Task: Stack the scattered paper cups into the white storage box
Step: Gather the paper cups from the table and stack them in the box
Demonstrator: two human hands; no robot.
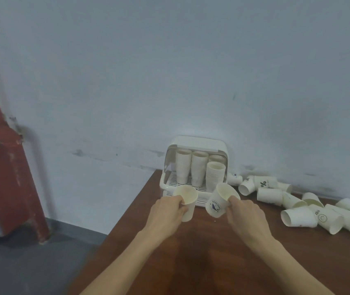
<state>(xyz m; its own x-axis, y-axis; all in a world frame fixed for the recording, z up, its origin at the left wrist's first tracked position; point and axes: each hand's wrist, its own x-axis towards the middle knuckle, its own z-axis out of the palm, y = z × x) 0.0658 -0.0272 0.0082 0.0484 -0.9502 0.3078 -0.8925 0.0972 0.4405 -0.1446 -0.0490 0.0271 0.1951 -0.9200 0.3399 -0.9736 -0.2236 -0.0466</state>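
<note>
Over the brown wooden table [212,262], our left hand [167,211] grips a plain white paper cup [188,201] while our right hand [245,216] pinches the rim of a blue-logo paper cup [217,201], both just before the open white plastic storage box [195,165] holding cup stacks [199,167]; scattered white paper cups [301,205] lie right.

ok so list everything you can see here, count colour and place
box: one, white, back of table by the wall
stacks: four, white, upright inside box
held cups: two, white, in front of box
loose cups: many, white, lying right of box
table: one, brown, under everything
cabinet: one, red, far left
wall: grey-white, behind
left hand: grips plain cup
right hand: pinches printed cup by the rim
</note>
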